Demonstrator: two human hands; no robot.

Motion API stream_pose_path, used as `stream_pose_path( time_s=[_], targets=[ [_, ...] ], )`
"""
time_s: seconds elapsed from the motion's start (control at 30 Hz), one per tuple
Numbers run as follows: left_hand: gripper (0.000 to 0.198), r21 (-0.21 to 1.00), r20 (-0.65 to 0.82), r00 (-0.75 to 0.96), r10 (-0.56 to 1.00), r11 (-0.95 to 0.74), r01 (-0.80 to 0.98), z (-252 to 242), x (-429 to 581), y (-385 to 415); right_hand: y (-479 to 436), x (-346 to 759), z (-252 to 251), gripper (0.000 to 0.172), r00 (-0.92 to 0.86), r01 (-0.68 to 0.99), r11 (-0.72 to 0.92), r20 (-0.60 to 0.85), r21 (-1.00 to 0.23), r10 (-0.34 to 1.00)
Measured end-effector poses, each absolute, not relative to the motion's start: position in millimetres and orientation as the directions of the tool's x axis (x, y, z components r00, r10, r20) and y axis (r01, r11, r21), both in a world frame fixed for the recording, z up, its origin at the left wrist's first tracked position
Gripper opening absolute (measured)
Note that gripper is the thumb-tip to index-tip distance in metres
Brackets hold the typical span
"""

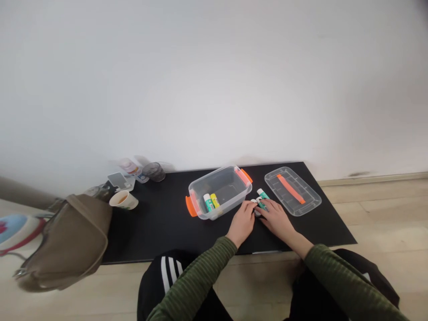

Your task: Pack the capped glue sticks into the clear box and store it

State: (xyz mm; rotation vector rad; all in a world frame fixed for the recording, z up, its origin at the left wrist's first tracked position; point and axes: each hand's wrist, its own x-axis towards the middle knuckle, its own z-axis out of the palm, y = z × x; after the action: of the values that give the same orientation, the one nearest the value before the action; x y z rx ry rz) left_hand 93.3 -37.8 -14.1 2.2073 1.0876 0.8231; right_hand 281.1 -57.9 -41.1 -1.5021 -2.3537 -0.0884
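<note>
A clear plastic box (230, 176) with orange clips stands on a black mat (160, 223); inside it lie a green tube (208, 202) and a yellow tube (215, 200). Just right of the box, both hands meet over small tubes on the mat. My left hand (243, 220) has its fingers curled round a white-capped tube. My right hand (276, 217) rests on a green tube with a white cap (262, 194), fingers closed over it. The box's clear lid (301, 200) with an orange strip lies further right.
A paper cup (123, 200) with a drink, a bottle and a dark glass (154, 171) stand at the mat's far left by the wall. A brown bag (70, 240) lies on the floor to the left. My knees are at the mat's near edge.
</note>
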Motion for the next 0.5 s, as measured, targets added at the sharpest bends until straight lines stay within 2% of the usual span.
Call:
stream_pose_path(
  time_s=[0.13, 0.27, 0.4, 0.5],
  targets=[
    [0.031, 0.474, 0.397, 0.525, 0.753, -0.658, 0.585, 15, 74, -48, -53, 272, -46, 0.043, -0.476, 0.844, 0.530, 0.342, -0.083, 0.810],
    [0.029, 0.369, 0.494, 0.423, 0.759, -0.624, 0.688, 34, 47, -49, -44, 267, -50, 0.039, -0.511, 0.827, 0.560, 0.347, -0.048, 0.786],
    [0.023, 0.374, 0.526, 0.270, 0.806, -0.505, 0.778, 48, 22, -38, -32, 267, -54, 0.034, -0.444, 0.875, 0.483, 0.342, -0.035, 0.828],
    [0.020, 0.461, 0.516, 0.135, 0.846, -0.408, 0.788, 56, 0, -25, -28, 271, -53, 0.034, -0.363, 0.912, 0.406, 0.356, -0.053, 0.861]
  ],
)
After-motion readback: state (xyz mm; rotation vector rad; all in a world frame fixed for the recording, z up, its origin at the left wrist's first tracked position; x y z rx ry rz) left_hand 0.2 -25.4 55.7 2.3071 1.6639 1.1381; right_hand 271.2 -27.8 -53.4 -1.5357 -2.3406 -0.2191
